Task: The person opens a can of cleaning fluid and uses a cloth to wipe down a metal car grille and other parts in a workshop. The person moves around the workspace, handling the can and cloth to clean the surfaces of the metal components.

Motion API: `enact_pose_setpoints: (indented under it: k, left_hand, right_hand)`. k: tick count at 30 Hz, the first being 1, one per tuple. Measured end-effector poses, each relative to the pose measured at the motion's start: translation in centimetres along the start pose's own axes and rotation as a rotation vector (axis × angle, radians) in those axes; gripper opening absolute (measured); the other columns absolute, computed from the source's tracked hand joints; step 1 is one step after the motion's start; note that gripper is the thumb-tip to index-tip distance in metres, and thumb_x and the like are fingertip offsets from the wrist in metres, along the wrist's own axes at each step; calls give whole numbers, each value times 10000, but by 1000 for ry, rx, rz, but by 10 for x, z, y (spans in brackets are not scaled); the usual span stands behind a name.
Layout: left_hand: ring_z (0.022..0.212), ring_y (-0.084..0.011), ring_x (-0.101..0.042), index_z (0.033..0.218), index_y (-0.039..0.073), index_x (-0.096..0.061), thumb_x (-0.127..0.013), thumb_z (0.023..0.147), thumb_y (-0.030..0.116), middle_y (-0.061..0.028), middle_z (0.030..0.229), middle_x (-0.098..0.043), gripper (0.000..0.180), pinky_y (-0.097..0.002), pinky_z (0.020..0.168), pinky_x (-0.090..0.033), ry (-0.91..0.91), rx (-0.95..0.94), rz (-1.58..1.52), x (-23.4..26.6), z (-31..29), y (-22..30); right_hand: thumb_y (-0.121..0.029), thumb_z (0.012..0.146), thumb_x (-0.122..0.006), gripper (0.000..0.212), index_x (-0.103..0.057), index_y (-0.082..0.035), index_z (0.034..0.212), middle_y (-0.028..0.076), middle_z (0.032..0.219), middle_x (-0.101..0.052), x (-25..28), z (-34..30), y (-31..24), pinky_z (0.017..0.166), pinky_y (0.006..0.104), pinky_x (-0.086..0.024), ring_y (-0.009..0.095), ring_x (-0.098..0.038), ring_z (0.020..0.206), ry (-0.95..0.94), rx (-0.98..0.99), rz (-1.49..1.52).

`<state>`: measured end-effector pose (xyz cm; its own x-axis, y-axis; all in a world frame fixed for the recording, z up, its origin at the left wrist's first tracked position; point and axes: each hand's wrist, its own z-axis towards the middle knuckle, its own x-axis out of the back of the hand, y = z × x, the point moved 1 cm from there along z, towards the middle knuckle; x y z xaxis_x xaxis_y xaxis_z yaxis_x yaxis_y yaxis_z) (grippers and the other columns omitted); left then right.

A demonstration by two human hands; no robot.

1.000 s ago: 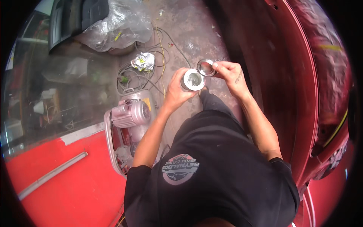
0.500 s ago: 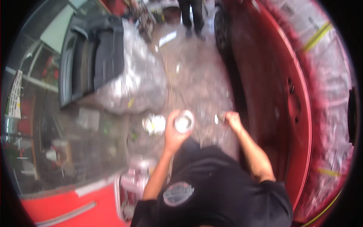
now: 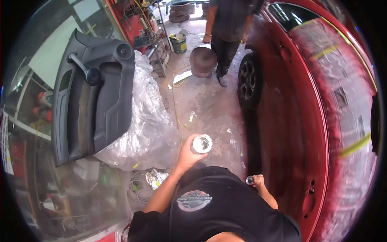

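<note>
Left grip (image 3: 188,155): closed around the can (image 3: 202,144), fingers curled about its side, so I read it as grasping. The can sits in that hand, its round mouth uncovered and facing up toward my camera; bright metal rim, pale inside, contents too small for me to make out.

Right grip (image 3: 258,180): drawn in, fingers bent, holding the lid (image 3: 249,180), a small round metal piece jutting from the hand's left side. I cannot tell exactly how the fingertips meet it. Can and lid well apart; the lid is lower in my view, off to the right, near the wearer's black shirt (image 3: 209,205).

Beneath the can, I have bare, stained floor (image 3: 207,117), a thin yellow cord (image 3: 177,109) running along it. Left of the left forearm: crumpled foil (image 3: 156,177) by a coil of hose (image 3: 137,191). Further up on that side, a dark door panel (image 3: 107,88) against clear plastic sheeting (image 3: 135,121).

Right side: red car (image 3: 290,153) fills my view, dark wheel (image 3: 249,80) toward the far end, taped masking (image 3: 330,64) over the part nearest my right edge.

Far end: a co-worker (image 3: 230,22) in dark clothes, a blurred round brown object (image 3: 203,60) below one hand. Bucket (image 3: 177,43) beside a shelf rack (image 3: 157,52); stacked tyres (image 3: 179,13) beyond.
</note>
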<state>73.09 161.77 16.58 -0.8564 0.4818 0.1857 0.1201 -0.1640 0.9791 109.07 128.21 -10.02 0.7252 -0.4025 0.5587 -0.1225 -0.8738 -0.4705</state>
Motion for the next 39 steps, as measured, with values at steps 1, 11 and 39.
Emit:
enact_pose_setpoints:
  k: [1,11,39]
  left_hand:
    - [1296,-227,-591,1420,14,-499,-949,681,104,-114,1309,-644,870,-379,1134,-448,-34,4,2,5,28,0]
    - [1306,-244,-572,1399,15,-527,-941,688,118,-126,1346,-621,830,-384,1133,-433,-79,51,27,42,277,-42]
    - [1254,-252,-601,1410,17,-515,-939,698,127,-136,1304,-644,836,-396,1086,-459,-76,29,50,295,889,-156]
  right_hand:
    - [-143,924,-656,205,-788,13,909,103,676,-687,4,13,-23,435,326,-495,195,-634,514,-1,31,37]
    - [-140,941,-642,232,-760,59,956,114,672,-692,-39,134,-244,447,336,-518,179,-636,510,12,111,81]
    - [-460,927,-584,537,-724,15,1135,289,1092,-728,-284,440,-779,926,521,-553,446,-696,1083,-118,627,-1106]
